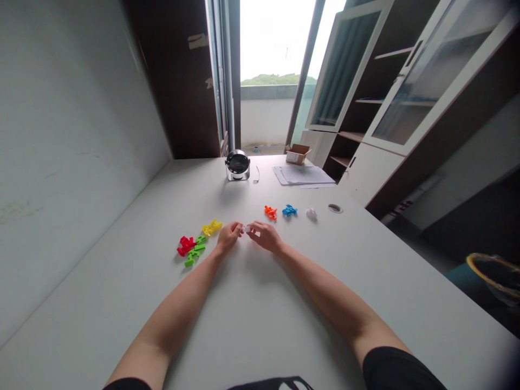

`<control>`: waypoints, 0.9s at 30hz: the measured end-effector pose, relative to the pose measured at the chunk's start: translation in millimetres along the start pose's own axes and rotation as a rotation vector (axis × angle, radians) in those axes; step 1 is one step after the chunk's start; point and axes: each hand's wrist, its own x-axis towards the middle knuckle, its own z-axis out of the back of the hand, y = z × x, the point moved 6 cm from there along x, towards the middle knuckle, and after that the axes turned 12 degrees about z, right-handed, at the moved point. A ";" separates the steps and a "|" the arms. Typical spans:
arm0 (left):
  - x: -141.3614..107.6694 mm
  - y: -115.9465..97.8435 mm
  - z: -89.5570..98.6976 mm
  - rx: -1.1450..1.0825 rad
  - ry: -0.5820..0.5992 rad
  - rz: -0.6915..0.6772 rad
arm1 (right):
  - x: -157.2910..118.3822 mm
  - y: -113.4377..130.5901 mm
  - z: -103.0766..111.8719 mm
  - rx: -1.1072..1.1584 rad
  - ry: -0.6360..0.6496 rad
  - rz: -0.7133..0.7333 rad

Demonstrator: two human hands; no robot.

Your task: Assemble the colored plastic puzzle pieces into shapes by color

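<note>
Head view: left hand [229, 236] and right hand [266, 237] are pinching a small white plastic piece [246, 229]; too loose a grip could be dropping it

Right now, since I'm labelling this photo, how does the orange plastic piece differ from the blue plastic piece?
The orange plastic piece is orange and the blue plastic piece is blue. The orange piece lies nearer the right hand, while the blue piece lies nearer the white lump. The orange piece looks more compact, the blue one more spread sideways. Both are small, knobbly bright pieces lying apart on the white table.
</note>
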 end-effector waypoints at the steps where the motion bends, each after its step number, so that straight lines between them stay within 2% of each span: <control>1: 0.3 -0.3 0.2 -0.023 -0.002 0.001 | -0.4 -1.2 -0.3 -0.001 -0.004 -0.006; 12: 5.2 8.5 -3.7 -0.167 0.026 -0.013 | -2.9 -13.2 -4.6 -0.006 -0.012 -0.070; 20: 5.8 5.3 0.0 -0.228 0.017 -0.013 | -1.8 -12.2 -1.6 0.024 0.003 -0.088; 23: 7.3 8.2 2.2 -0.225 -0.010 0.014 | -2.5 -11.9 1.6 0.061 -0.037 -0.111; 27: 8.0 10.6 0.9 -0.179 0.011 0.023 | -3.5 -12.0 -0.3 0.101 -0.048 -0.089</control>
